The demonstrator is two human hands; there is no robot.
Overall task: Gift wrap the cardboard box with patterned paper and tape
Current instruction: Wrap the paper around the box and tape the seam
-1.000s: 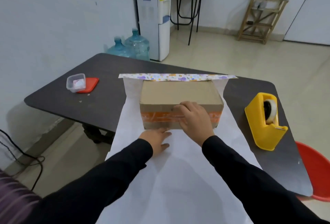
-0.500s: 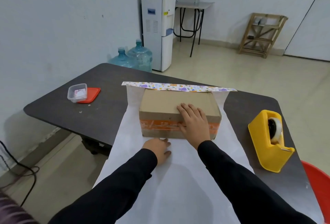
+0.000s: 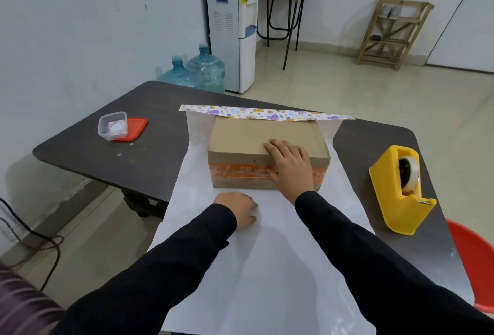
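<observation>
Head-worn view, forward-down, close over table (image 3: 80, 147)

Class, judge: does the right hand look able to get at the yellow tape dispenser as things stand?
Probably yes. The right hand lies flat on the cardboard box, holding nothing; only paper and bare table lie between it and the tape dispenser.

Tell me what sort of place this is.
Probably an office or workroom rather than a home: a white water dispenser with spare water bottles beside it, a plain dark table carrying a yellow tape dispenser, and a wooden rack against the far wall.
</observation>
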